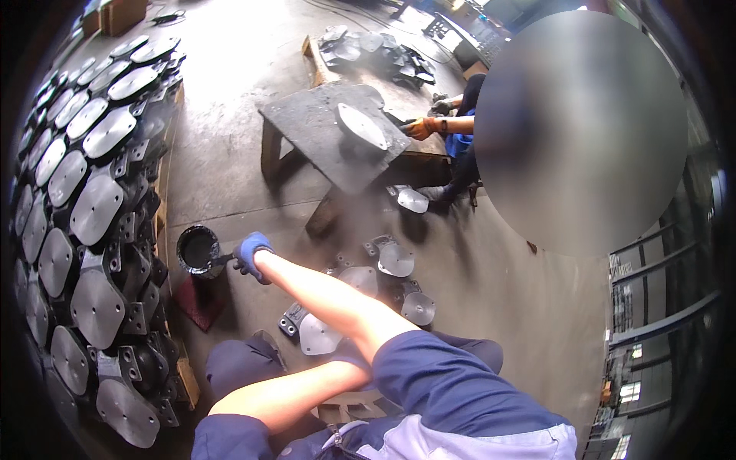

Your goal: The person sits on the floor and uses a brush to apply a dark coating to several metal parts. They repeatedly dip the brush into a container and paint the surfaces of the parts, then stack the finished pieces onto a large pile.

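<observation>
Workshop floor [537, 307], grey concrete, with stacked metal parts [98, 208] at left; bucket [181, 244], black-smeared, near that stack. Dark-handled tool [223, 261], apparently a brush, at bucket's right rim: probably light, stiff-handled, slippery if wet, best gripped by its handle. Right hand [251, 256], blue-gloved, fingers closed around that handle; left hand, hidden by right arm, fingers cannot be told.

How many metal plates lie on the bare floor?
5 visible: one plate by the other person's foot, three plates beyond the right forearm, one between the forearms; more may be hidden.
</observation>
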